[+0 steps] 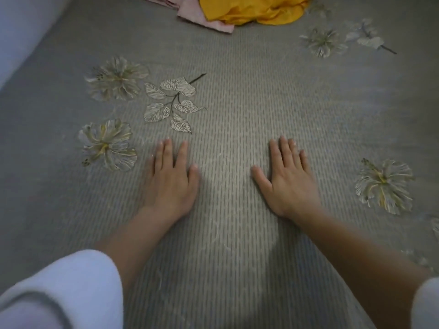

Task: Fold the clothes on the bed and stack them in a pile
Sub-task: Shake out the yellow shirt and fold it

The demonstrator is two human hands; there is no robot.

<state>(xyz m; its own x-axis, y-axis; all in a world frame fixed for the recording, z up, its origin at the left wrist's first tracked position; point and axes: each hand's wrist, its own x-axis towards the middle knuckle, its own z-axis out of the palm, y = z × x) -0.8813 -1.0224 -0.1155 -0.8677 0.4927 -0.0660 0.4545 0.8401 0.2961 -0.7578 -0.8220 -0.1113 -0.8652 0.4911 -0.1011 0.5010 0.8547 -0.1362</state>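
Pale sleeve [59,288], left hand [172,181], right hand [288,184] flat and empty on bedspread [237,103], yellow garment [251,8], perhaps crumpled, beyond

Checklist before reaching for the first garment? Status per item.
1. Left hand free: ok, flat on grey flower-printed bedsheet.
2. Right hand free: ok, flat on bedsheet.
3. Crumpled yellow garment visible: ok, far edge, partly cut off.
4. Pale pink cloth separable: cannot tell, yellow garment overlaps it.
5. Folding space ahead of hands: ok, only bedsheet there.
6. Existing pile: cannot tell, none in view.
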